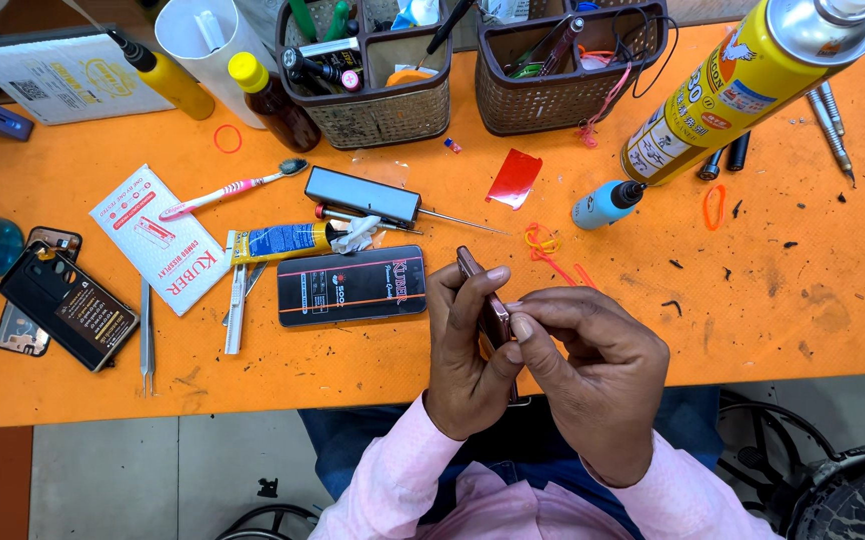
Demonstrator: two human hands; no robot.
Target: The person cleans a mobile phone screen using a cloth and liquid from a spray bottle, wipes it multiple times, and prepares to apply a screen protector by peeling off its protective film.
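Orange table (373, 380): your work surface, crowded; the bare stretch lies to your right.

Yellow spray can (743, 85): lying tilted at the far right, well apart from your hands. Leave it there.

Two woven baskets (378, 105): at the far edge, full of tools, out of the way.

Black flat box (351, 285): just left of your hands, lying flat. It is the nearest thing to knock, so keep your left elbow in.

Black phone back cover (68, 305): far left, beside a pair of tweezers (147, 340).

Glue tube (283, 241): above the black box, lying on its side, nozzle to the right.

Left hand (468, 350): fingers curled around the phone, thumb pressed along its near side. Keep this grip steady and let the other hand do the fine work.

Right hand (593, 375): thumb and forefinger pressed together on the phone's right edge, other fingers folded under. Work with the fingertips only; a hard squeeze could bend or crack a thin part.

Phone (483, 295): a slim dark reddish one, held edge-up between both hands above the table's near edge, its top corner poking out past your left fingers. Hold it over the table, not your lap, so a slip lands softly.

Orange rubber bands (545, 240): loose just beyond your hands; keep them clear of the phone.
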